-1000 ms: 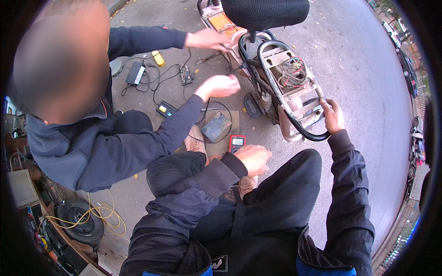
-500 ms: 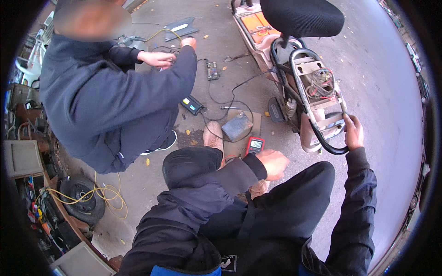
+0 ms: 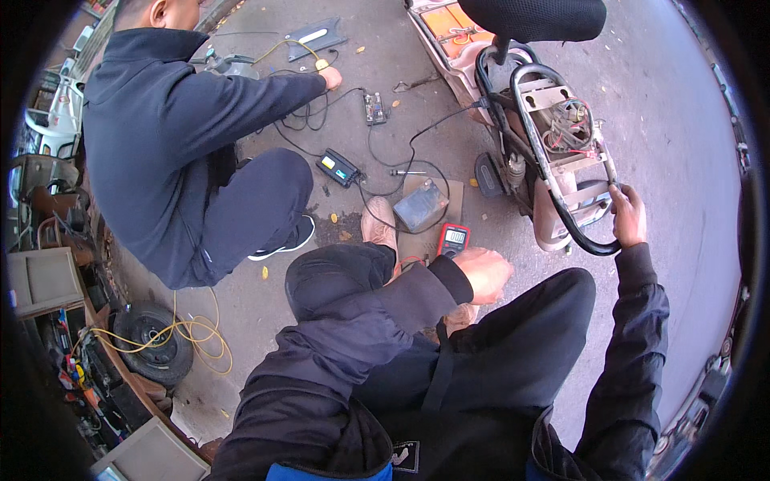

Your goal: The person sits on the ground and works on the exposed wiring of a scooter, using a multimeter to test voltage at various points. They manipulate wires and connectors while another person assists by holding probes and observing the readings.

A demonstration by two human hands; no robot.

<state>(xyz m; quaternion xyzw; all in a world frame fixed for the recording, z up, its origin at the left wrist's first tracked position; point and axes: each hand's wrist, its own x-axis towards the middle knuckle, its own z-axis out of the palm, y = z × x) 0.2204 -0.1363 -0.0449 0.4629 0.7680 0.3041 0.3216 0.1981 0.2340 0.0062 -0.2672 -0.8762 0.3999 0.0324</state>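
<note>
My right hand [image 3: 630, 215] is closed around the rear end of the curved metal grab rail [image 3: 589, 244] of a pink electric scooter [image 3: 553, 228]. My left hand [image 3: 487, 275] hangs curled in front of my knees, just beside a red multimeter [image 3: 454, 238] on the ground; the undersides of its fingers are hidden, so whatever they may hold does not show. Beyond the meter a grey box-shaped block [image 3: 420, 205] lies on cardboard [image 3: 454, 200]. Bundled wires [image 3: 568, 128] sit bare inside the scooter's rail.
On my left a co-worker [image 3: 168, 152] squats, one hand at a yellow cable's plug. A black charger [image 3: 338, 167], a circuit board [image 3: 374, 109] and loose cables lie between us. A wheel [image 3: 152, 342] with a yellow cord stands by a tool-filled shelf [image 3: 88, 385]. A black seat [image 3: 533, 18] overhangs the scooter.
The co-worker has leaned back, and one of their hands has gone out of sight while the other stays at the cable. Both my hands keep their positions; the view has shifted slightly.
</note>
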